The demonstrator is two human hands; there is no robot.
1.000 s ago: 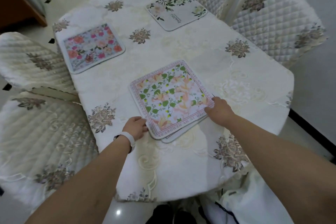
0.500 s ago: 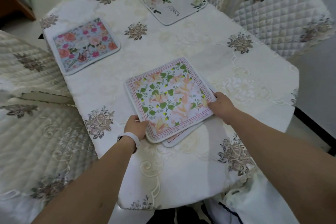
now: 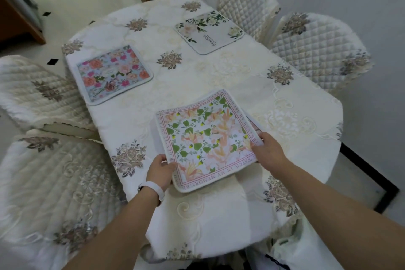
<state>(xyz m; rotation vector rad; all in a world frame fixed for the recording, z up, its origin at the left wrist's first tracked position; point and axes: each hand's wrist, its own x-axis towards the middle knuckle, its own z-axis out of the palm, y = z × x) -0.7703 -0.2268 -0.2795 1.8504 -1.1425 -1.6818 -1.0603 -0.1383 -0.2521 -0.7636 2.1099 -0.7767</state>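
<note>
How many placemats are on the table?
4: rose mat at left, white mat at far end, leafy mat between left hand and right hand, a fourth mat peeking beneath it. More may hide there.

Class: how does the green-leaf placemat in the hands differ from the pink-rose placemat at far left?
The leaf placemat has a lettered pink border; the rose placemat a plain grey one. The leaf placemat is gripped by the left hand and right hand; the rose placemat lies untouched. Both are floral, round-cornered.

On the table (image 3: pixel 219 76), the front mat (image 3: pixel 206 140) is placed nearest; the left mat (image 3: pixel 114 74) is set behind it, the far mat (image 3: pixel 209 32) beyond, rightward.
</note>
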